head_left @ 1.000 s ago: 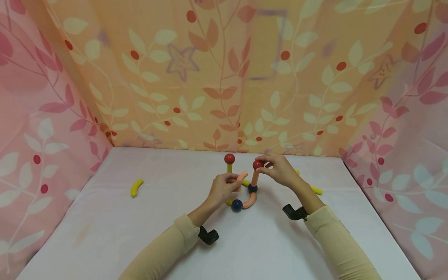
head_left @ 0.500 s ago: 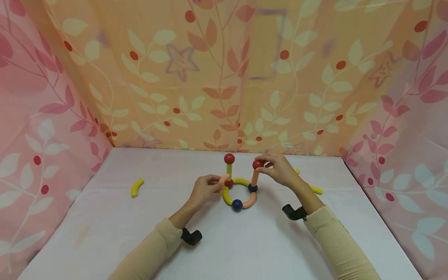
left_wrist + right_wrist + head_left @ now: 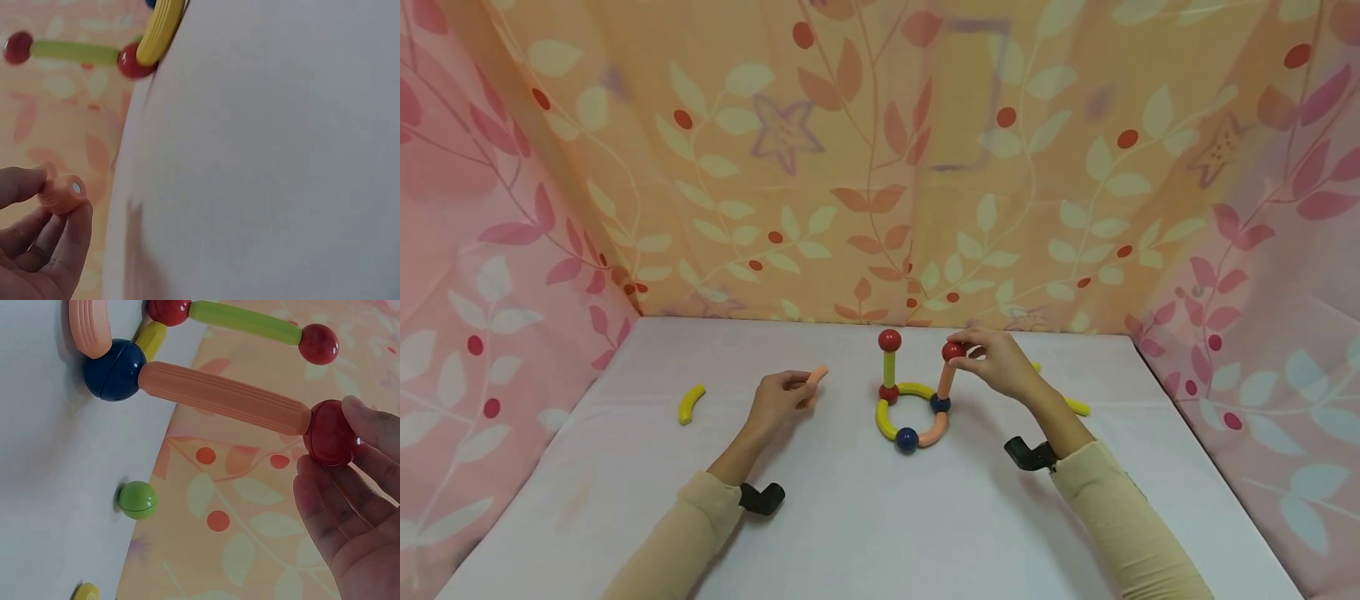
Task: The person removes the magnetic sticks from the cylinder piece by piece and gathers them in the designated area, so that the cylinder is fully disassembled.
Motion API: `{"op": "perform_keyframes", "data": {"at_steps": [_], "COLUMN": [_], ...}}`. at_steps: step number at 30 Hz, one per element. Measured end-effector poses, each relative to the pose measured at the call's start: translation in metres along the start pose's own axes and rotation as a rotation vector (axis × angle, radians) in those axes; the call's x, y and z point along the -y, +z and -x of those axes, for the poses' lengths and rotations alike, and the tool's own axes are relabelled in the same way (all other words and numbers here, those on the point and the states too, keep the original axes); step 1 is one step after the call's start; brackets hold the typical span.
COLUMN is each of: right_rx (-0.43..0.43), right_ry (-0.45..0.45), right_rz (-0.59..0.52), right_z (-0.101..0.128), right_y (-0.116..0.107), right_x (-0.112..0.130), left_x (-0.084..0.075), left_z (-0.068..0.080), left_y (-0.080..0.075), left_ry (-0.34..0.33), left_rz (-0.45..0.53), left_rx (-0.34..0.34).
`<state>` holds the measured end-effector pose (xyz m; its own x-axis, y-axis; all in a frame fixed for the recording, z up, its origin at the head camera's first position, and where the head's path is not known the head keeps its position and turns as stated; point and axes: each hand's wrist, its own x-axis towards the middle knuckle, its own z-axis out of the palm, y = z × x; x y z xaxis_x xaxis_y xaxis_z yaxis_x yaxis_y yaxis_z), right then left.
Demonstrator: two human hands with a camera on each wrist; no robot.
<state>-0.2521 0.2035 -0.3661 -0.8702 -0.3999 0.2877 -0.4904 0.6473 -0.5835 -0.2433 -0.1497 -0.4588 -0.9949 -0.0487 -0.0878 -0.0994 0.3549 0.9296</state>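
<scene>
My left hand (image 3: 777, 400) pinches an orange curved magnetic rod (image 3: 61, 194) above the left half of the table; a pale dot shows on its end. My right hand (image 3: 1000, 364) holds a red ball (image 3: 331, 432) between thumb and fingers. That ball tops an upright orange rod (image 3: 225, 397), whose foot meets a dark blue ball (image 3: 115, 370). Curved yellow rods (image 3: 884, 420) and an orange curved rod (image 3: 935, 431) form a ring with balls on the table. From its red ball (image 3: 888, 393) rises a green rod (image 3: 890, 367) capped by another red ball (image 3: 890, 340).
A yellow curved rod (image 3: 691, 404) lies alone on the left of the white table (image 3: 820, 525). Behind the right forearm is another yellow rod (image 3: 1078, 407). A green ball (image 3: 138, 500) appears in the right wrist view. Patterned curtains (image 3: 880, 167) enclose the back and sides.
My left hand has drawn away leftward from the ring with the orange curved rod, uncovering the ring's left side. My right hand stays on the red ball.
</scene>
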Motion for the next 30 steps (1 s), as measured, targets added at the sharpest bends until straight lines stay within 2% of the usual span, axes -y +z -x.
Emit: {"op": "perform_keyframes", "data": {"at_steps": [5,10,19,24,30], "right_rx": [0.001,-0.002,0.003,-0.003,0.005], "right_ry": [-0.011,-0.011,-0.001,-0.003,-0.013], "right_rz": [-0.006,-0.006,-0.009,-0.009,-0.021], "right_z": [0.0,0.0,0.001,0.001,0.001], "right_y": [0.0,-0.001,-0.001,-0.002,-0.002], "right_x": [-0.001,-0.001,-0.002,-0.002,-0.001], "left_x": [0.013,0.023,0.04,0.044,0.042], "left_z": [0.0,0.0,0.002,0.002,0.005], "left_y": [-0.032,-0.063,-0.108,-0.118,-0.116], "left_ry": [-0.022,-0.055,-0.106,-0.101,-0.104], "left_rz": [-0.005,-0.066,-0.315,-0.427,-0.532], "left_rx": [-0.047,-0.088,-0.139,-0.149,-0.157]}}
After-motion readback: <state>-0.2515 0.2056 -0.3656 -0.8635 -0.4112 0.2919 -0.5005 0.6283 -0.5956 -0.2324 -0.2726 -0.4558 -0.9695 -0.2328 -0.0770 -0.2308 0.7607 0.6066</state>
